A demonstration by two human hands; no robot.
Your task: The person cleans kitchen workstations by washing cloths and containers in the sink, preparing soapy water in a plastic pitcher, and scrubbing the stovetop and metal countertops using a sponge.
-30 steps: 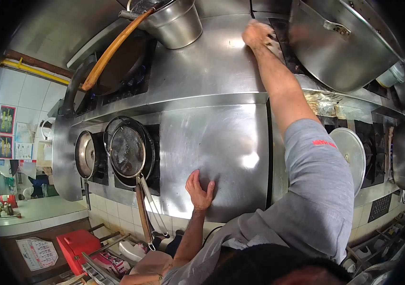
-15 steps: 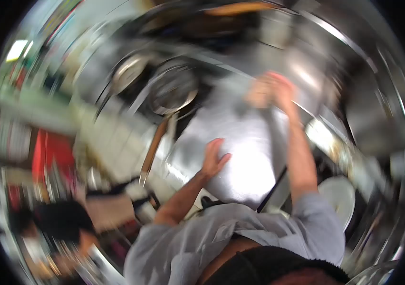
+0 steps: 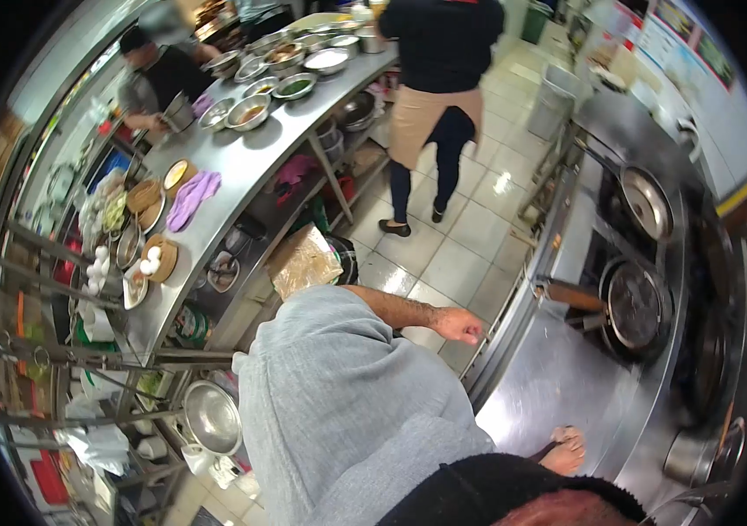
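Observation:
My left hand hangs over the tiled floor beside the front edge of the steel stove counter. Its fingers are curled into a loose fist, and nothing shows in them. On the counter surface, low in view, my right hand is closed on what looks like a crumpled beige cloth; the cap and sleeve hide much of that arm. Nearest to my hands on the stove are a wooden-handled frying pan and a second pan farther along.
A person in a tan apron stands in the tiled aisle. Across it, a long steel table carries several metal bowls, egg baskets and a purple cloth. Another person works behind it. A pot stands at lower right.
The view has swung left from the stove to the aisle and bowl table. My left hand has gone from above the counter to beside its edge, its fingers now curled.

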